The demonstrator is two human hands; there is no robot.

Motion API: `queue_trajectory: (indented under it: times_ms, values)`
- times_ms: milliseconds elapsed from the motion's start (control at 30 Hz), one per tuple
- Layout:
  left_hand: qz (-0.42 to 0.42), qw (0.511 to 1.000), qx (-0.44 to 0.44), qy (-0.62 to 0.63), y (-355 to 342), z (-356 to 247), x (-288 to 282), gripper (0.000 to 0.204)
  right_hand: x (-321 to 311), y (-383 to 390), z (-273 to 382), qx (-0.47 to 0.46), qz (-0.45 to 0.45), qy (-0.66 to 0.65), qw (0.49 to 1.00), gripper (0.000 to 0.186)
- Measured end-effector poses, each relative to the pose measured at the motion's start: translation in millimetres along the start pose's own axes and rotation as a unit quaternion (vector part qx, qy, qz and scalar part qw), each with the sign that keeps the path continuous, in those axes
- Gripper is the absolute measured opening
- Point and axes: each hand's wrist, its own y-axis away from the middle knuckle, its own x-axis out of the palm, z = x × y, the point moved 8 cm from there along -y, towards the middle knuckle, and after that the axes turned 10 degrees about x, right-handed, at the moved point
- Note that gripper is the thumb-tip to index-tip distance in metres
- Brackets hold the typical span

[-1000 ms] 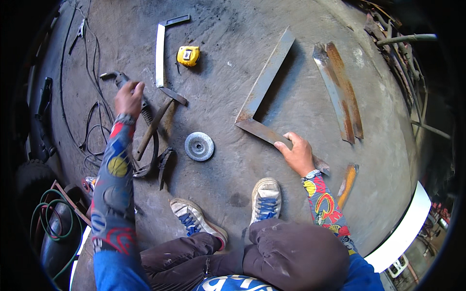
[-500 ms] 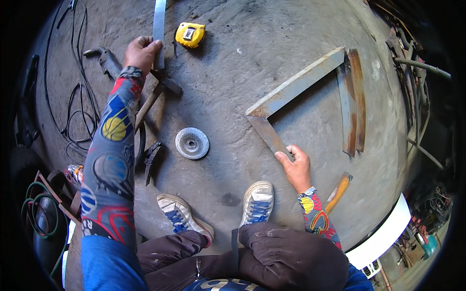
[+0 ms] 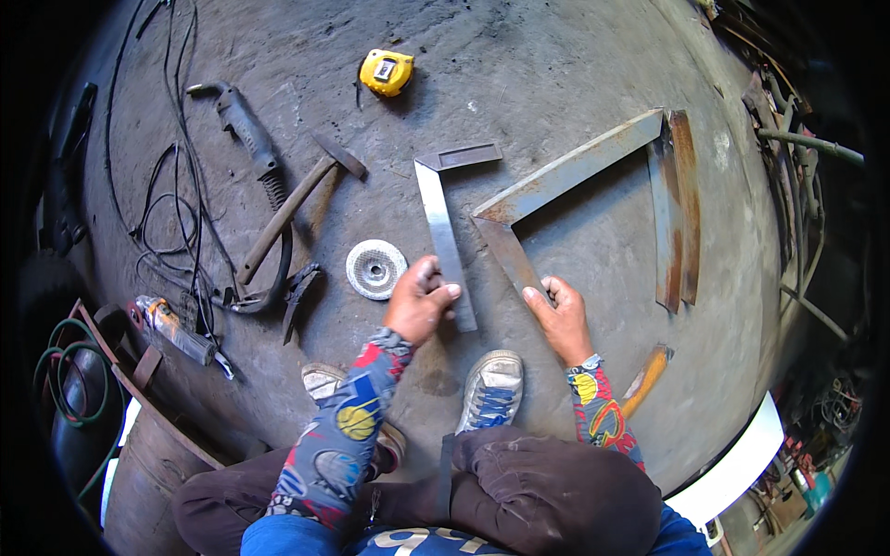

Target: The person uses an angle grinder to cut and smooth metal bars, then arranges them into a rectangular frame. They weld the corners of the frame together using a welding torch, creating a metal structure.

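A try square (image 3: 435,206) with a bright steel blade and a darker stock is in my left hand (image 3: 419,304). Thumb and fingers close on the blade's lower part, its stock pointing away from me and to the right. My right hand (image 3: 562,320) grips the near end of a rusty steel frame (image 3: 579,167), thumb on top. Two bars of this frame meet in a corner at the left, just right of the square's blade. At its far end the frame adjoins two rusty steel strips (image 3: 684,213).
Around the left hand lie a grinding disc (image 3: 376,269), a hammer (image 3: 287,218), a welding torch (image 3: 246,130) with cables, and an angle grinder (image 3: 173,331). A yellow tape measure (image 3: 387,72) sits farther off. An orange-brown handle (image 3: 646,378) lies by my right forearm.
My left hand has brought the try square nearer and to the right, beside the frame's corner. My right hand keeps its grip on the frame, nearly unmoved.
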Motion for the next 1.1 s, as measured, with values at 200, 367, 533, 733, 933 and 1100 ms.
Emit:
queue_trajectory:
  times_ms: [200,367,533,733,933,1100]
  values:
    - [0.005,0.998,-0.062,0.012,-3,45,62,0.016,7,-3,19,-0.039,-0.033,-0.008,0.999,0.027]
    - [-0.025,0.996,-0.068,0.047,4,52,80,0.016,9,-6,19,-0.032,-0.019,-0.04,0.999,0.027]
    - [-0.069,0.991,-0.083,0.074,3,59,74,0.019,9,-3,25,-0.036,-0.014,-0.026,0.999,0.031]
    - [-0.04,0.995,-0.092,0.01,0,65,82,0.02,12,-1,34,-0.027,-0.024,0.001,0.999,0.036]
    - [-0.069,0.995,-0.073,-0.003,4,74,80,0.017,14,-2,35,-0.03,-0.024,0.011,0.999,0.032]
    - [-0.056,0.996,-0.032,-0.069,-3,74,76,0.015,16,-2,34,-0.023,-0.003,-0.01,1.0,0.028]
